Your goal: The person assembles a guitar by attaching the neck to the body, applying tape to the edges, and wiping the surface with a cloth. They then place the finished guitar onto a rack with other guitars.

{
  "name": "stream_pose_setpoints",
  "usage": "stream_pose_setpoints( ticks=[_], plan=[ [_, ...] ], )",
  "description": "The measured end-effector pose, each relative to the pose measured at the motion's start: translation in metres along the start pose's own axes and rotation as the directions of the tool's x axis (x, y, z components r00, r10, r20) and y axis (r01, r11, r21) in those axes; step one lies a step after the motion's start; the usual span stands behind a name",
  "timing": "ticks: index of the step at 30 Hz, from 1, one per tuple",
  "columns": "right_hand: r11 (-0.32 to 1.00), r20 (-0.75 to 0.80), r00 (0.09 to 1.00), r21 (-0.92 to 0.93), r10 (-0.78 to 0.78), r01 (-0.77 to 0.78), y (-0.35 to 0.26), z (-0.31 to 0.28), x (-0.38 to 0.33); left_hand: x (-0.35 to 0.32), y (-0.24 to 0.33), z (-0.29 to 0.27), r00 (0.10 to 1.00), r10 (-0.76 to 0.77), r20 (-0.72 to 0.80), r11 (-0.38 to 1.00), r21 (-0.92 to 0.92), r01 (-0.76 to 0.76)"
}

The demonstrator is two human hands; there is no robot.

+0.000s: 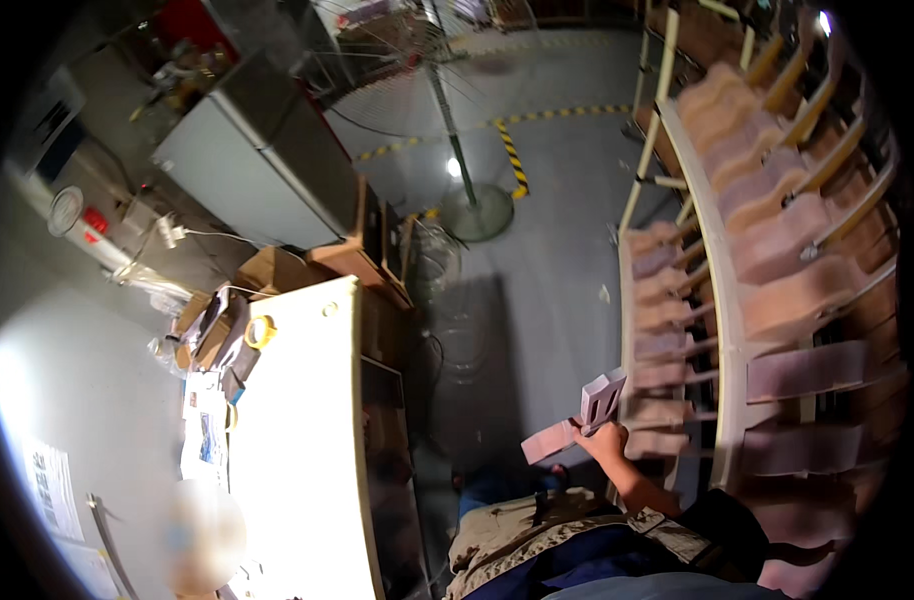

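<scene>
My right hand (604, 440) is closed around pale pink block-like pieces, held low in front of the rack. One piece, a lilac-pink block with long slots (603, 398), stands up above the fingers. Another, a flat pink bar (550, 442), sticks out to the left of the hand. Whether the two are joined cannot be told. My left hand is not in view. Close on the right is a cream-framed rack (725, 330) carrying rows of pink and lilac curved pieces (807, 295).
A white-topped table (297, 460) runs along the left, with a yellow tape roll (261, 332) near its far end. Beyond stand a grey refrigerator (262, 160) and a large pedestal fan (467, 205). Yellow-black tape (514, 160) marks the grey floor (567, 270).
</scene>
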State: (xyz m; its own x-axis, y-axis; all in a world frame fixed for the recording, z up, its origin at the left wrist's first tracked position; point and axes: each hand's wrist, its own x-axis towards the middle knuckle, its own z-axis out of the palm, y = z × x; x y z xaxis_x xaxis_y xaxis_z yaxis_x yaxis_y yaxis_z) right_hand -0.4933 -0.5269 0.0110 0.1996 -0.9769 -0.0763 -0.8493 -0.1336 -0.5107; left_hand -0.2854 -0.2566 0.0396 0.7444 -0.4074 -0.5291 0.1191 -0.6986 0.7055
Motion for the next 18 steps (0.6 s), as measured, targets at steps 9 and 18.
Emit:
stream_pose_setpoints(
  ticks=[9,18],
  plan=[
    [0.570,-0.351,0.888,0.681,-0.297,0.460,-0.209,-0.066,0.045,0.028,-0.053,-0.067,0.990,-0.119,-0.082,0.969,-0.227,0.097],
    [-0.482,-0.138,0.731,0.829,-0.668,-0.283,-0.358,-0.245,0.076,-0.094,-0.163,-0.104,0.898,-0.407,-0.167,0.803,-0.534,0.265]
  ],
)
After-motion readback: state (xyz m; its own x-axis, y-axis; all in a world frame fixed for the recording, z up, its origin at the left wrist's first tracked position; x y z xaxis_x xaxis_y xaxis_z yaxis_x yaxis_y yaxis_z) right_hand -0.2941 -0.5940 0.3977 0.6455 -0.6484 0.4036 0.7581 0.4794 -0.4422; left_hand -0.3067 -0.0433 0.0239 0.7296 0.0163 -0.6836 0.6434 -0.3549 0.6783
